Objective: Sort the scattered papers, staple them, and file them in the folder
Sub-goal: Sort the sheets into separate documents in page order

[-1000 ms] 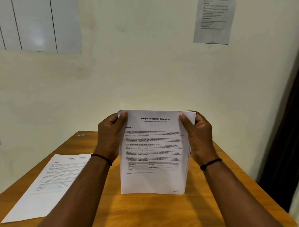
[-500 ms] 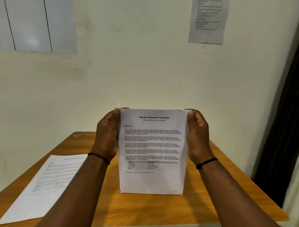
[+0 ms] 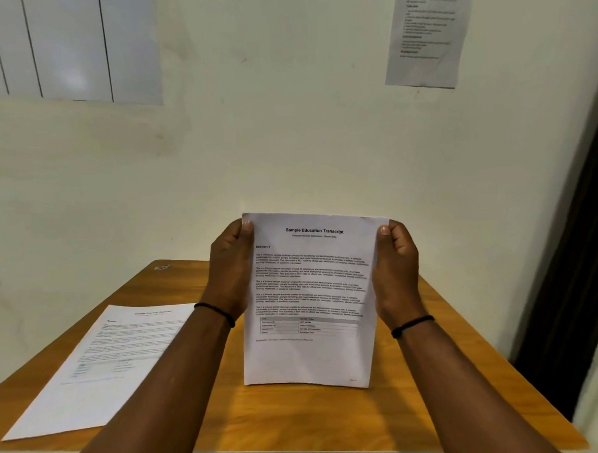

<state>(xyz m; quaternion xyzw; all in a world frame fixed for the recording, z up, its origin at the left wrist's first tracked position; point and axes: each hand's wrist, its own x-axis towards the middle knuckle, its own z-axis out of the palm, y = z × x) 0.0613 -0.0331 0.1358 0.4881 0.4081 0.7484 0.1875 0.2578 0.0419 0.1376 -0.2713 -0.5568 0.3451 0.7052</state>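
The stack (image 3: pixel 311 304) of white printed sheets stands upright between the two hands, its bottom edge down on the tabletop (image 3: pixel 299 425), its face headed "Sample Education Transcript" turned toward the person. The left hand (image 3: pixel 229 267) has its grip closed on the stack's left edge near the top corner, thumb tip on the front, fingers behind. The right hand (image 3: pixel 397 266) pinches the right edge the same way, thumb on the front by the top corner. A second ago the thumbs lay further in over the page and a loose sheet edge stuck out at the right; now the thumbs sit out at the corners and the edges look squared, with the stack's top a little higher against the wall.

The paper is thin and matte, a plain rectangle with blocks of small print and a small table low on the page. Each wrist wears a thin black band (image 3: pixel 215 312).

Left of the left grip, well apart from it, a second printed sheet (image 3: pixel 91 369) lies flat on the tabletop, reaching its near left edge. The tabletop is smooth orange-brown wood grain with a pale rim. Beyond the grips the wall (image 3: pixel 287 141) is cream and slightly scuffed; a grey printed notice (image 3: pixel 426 32) hangs up and to the right, pale panels (image 3: pixel 67 48) up and to the left.
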